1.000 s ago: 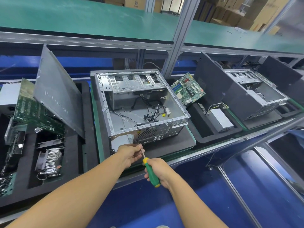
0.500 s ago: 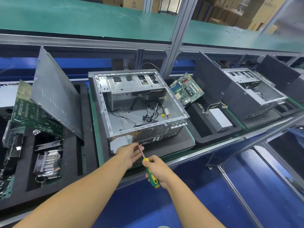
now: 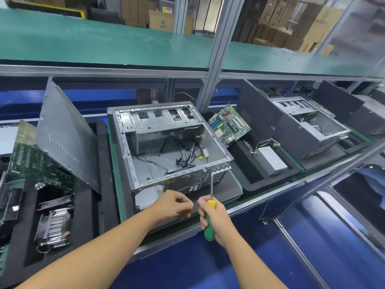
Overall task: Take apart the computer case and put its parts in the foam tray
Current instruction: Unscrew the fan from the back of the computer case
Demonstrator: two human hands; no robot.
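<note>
The right hand (image 3: pixel 216 217) gripped a yellow-and-green-handled screwdriver (image 3: pixel 211 204), its tip at the near rim of the open grey metal computer case (image 3: pixel 166 142) on the black foam tray (image 3: pixel 225 190), while the left hand (image 3: pixel 173 205) was curled beside it, its hold unclear.

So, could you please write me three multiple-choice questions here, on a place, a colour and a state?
1. Where is the screwdriver tip?
A) on the motherboard
B) at the near top rim of the computer case
C) in the foam tray

2. What colours is its handle?
A) red and black
B) yellow and green
C) all blue

3. How is the case?
A) open on top
B) closed by a panel
C) wrapped in film

Answers: 1 B, the shaft runs up from the right hand to that rim; 2 B, yellow shows above the grip, green below; 3 A, loose cables show inside.
</note>
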